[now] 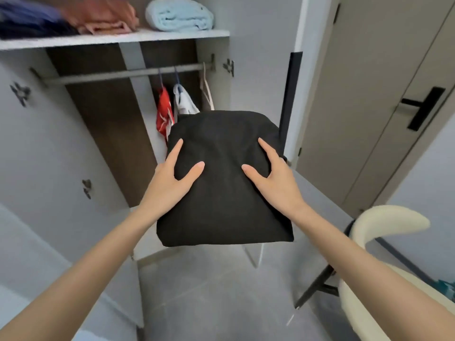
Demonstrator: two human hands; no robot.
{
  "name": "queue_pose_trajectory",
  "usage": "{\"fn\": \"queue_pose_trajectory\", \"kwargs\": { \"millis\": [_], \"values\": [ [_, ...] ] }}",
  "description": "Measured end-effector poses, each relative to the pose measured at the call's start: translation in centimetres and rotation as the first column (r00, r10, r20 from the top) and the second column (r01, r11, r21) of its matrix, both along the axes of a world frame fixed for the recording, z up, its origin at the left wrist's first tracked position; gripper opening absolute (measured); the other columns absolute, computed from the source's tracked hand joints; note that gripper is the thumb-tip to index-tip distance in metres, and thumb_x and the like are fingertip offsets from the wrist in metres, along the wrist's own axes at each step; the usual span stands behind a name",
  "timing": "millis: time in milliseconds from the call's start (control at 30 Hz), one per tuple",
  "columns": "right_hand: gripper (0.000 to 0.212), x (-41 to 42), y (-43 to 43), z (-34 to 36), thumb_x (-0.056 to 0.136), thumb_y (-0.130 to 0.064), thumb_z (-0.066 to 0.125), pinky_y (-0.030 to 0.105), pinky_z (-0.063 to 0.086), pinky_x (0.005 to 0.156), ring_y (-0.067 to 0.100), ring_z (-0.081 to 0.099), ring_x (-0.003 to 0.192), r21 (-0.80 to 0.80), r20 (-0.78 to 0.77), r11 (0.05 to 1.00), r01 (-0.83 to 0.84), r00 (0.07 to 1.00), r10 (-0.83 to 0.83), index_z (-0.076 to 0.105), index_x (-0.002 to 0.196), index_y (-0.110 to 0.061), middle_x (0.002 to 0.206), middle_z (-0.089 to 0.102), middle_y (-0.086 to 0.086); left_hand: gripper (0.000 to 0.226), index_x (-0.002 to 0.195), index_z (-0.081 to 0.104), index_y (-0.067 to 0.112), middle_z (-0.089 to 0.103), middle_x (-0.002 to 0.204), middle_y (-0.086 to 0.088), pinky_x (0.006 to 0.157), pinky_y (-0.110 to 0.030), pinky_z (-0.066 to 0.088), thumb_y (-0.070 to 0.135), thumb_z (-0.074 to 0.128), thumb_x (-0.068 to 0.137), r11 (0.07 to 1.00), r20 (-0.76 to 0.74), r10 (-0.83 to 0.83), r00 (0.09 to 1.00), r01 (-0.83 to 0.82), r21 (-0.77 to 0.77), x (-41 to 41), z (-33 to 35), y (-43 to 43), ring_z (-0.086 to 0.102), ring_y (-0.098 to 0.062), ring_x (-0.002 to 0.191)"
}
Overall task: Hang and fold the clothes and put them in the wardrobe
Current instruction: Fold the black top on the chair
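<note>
Before the open wardrobe (110, 119), a person held a folded black garment (226, 193) with two hands.
The left hand (172, 173) and the right hand (273, 173) each gripped one side of it, thumb and forefinger spread on top and the other fingers hidden beneath, probably so that the folds would not fall open. It was in the air, almost level, in front of the rail (123, 75), where a red garment (164, 112), a white garment (183, 102) and an empty hanger (206, 92) hung. As it was folded, I judged it was meant for the shelf (123, 39) above, near the light blue towel (179, 16).
</note>
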State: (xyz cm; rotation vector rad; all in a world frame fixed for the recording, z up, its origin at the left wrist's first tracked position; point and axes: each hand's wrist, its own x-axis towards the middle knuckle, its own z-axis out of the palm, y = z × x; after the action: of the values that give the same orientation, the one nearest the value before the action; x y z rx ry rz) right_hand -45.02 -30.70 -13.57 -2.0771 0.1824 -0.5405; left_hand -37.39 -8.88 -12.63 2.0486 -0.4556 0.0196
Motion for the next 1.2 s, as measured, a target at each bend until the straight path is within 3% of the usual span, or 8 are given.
{"fn": "queue_pose_trajectory", "kwargs": {
  "millis": [233, 533, 667, 800, 1033, 1200],
  "values": [
    [0.071, 9.6, 4.8, 8.9, 0.085, -0.050, 0.063, 0.040, 0.039, 0.108, 0.012, 0.046, 0.127, -0.058, 0.137, 0.990, -0.132, 0.981, 0.139, 0.027, 0.146, -0.042, 0.142, 0.045, -0.009, 0.078, 0.140, 0.016, 0.058, 0.042, 0.142, 0.008, 0.104, -0.036, 0.041, 0.074, 0.055, 0.075, 0.991, 0.112, 0.108, 0.988, -0.098, -0.088, 7.1, 8.0, 5.9, 0.049, -0.010, 0.120],
    [0.067, 24.5, 4.2, 20.0, 0.081, -0.047, 0.069, 0.023, 0.040, 0.097, 0.003, 0.050, 0.114, -0.093, 0.293, 0.971, -0.222, 0.926, 0.239, 0.038, 0.140, -0.042, 0.129, 0.048, -0.022, 0.081, 0.146, 0.016, 0.048, 0.038, 0.148, 0.008, 0.109, -0.040, 0.037, 0.067, 0.057, 0.079, 0.971, 0.230, 0.185, 0.955, -0.143, -0.191, 19.6, 18.3, 5.9, 0.044, -0.017, 0.130],
    [0.065, 32.0, 2.9, 24.8, 0.081, -0.041, 0.072, 0.021, 0.040, 0.094, 0.005, 0.051, 0.115, -0.077, 0.336, 0.959, -0.272, 0.899, 0.282, 0.042, 0.139, -0.038, 0.133, 0.049, -0.017, 0.082, 0.148, 0.017, 0.043, 0.032, 0.151, 0.010, 0.106, -0.034, 0.035, 0.063, 0.059, 0.080, 0.957, 0.286, 0.232, 0.930, -0.166, -0.237, 26.0, 22.8, 4.5, 0.038, -0.017, 0.134],
    [0.063, 39.7, 1.6, 29.2, 0.080, -0.038, 0.074, 0.034, 0.041, 0.106, 0.014, 0.050, 0.123, -0.103, 0.359, 0.959, -0.264, 0.889, 0.284, 0.045, 0.136, -0.037, 0.136, 0.051, -0.010, 0.083, 0.148, 0.018, 0.042, 0.031, 0.152, 0.010, 0.105, -0.035, 0.036, 0.062, 0.061, 0.080, 0.943, 0.313, 0.259, 0.914, -0.169, -0.286, 32.9, 26.5, 3.5, 0.039, -0.018, 0.133],
    [0.061, 52.4, -0.3, 34.7, 0.076, -0.040, 0.078, 0.033, 0.041, 0.105, 0.017, 0.048, 0.125, -0.149, 0.402, 0.971, -0.190, 0.885, 0.235, 0.052, 0.131, -0.035, 0.137, 0.051, -0.006, 0.084, 0.148, 0.020, 0.041, 0.031, 0.152, 0.010, 0.106, -0.036, 0.033, 0.063, 0.062, 0.079, 0.939, 0.342, 0.273, 0.899, -0.172, -0.297, 45.8, 31.4, 1.6, 0.038, -0.020, 0.135],
    [0.061, 61.0, -2.2, 36.7, 0.075, -0.042, 0.078, 0.025, 0.038, 0.097, 0.018, 0.048, 0.126, -0.160, 0.407, 0.981, -0.112, 0.898, 0.169, 0.054, 0.130, -0.032, 0.136, 0.052, -0.004, 0.086, 0.147, 0.023, 0.040, 0.033, 0.151, 0.010, 0.103, -0.028, 0.032, 0.062, 0.066, 0.076, 0.941, 0.329, 0.236, 0.914, -0.131, -0.310, 55.6, 33.7, -0.5, 0.038, -0.017, 0.134]
  ]
}}
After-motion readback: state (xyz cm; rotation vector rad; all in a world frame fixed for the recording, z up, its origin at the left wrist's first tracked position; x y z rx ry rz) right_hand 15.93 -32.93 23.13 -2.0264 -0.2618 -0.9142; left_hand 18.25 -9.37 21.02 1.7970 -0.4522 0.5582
